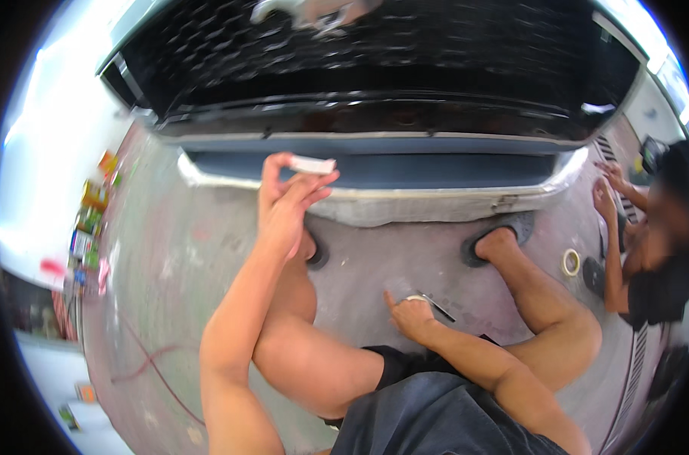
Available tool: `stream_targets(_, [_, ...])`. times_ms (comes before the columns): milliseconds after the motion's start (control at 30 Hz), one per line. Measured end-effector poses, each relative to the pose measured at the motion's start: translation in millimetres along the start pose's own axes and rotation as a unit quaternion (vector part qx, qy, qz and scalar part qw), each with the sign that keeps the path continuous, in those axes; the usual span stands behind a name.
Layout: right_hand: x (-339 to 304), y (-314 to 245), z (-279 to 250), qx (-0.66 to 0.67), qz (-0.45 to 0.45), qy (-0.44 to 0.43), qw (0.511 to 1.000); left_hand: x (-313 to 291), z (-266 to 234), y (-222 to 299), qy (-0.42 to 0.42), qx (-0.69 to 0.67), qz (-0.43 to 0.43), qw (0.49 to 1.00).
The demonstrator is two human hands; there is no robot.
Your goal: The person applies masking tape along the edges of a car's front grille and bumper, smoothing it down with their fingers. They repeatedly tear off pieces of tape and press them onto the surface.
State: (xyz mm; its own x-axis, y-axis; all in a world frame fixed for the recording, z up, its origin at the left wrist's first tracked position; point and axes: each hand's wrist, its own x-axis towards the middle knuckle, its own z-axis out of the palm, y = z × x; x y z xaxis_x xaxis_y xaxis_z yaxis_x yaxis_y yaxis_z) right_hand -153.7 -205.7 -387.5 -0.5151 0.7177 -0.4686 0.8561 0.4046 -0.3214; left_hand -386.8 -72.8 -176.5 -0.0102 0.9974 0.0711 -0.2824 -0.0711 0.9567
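Note:
My left hand [287, 201] is raised in front of the lower opening of a black car bumper [344, 117]. A small white flat block [312, 165] is pinched in its fingers; I cannot tell its exact kind. Low between my knees, my right hand [415, 320] is closed with the index finger stuck out. The pale edge of what looks like a roll of masking tape [415, 298] shows at its fingers. Right beside that hand, a thin dark tool with a light tip [439, 306] lies on the floor. A pale covering [405, 208] runs along the bumper's lower lip.
Another masking tape roll [570, 262] lies right of my foot. Further right, a crouching person [655, 250] has both hands near the bumper's end. Several cans [90, 220] line the left wall. A red hose [151, 356] crosses the floor, and a drain grating [631, 379] runs along the right.

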Motion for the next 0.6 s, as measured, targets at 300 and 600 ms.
stream_targets(300, [-24,-1,-202,0.661,-0.056,0.326,0.674,-31,56,-4,-0.104,0.08,-0.038,0.991])
stream_targets(600, [-24,11,-210,0.636,-0.091,0.375,0.669,-44,71,-22,-0.119,0.065,-0.064,0.989])
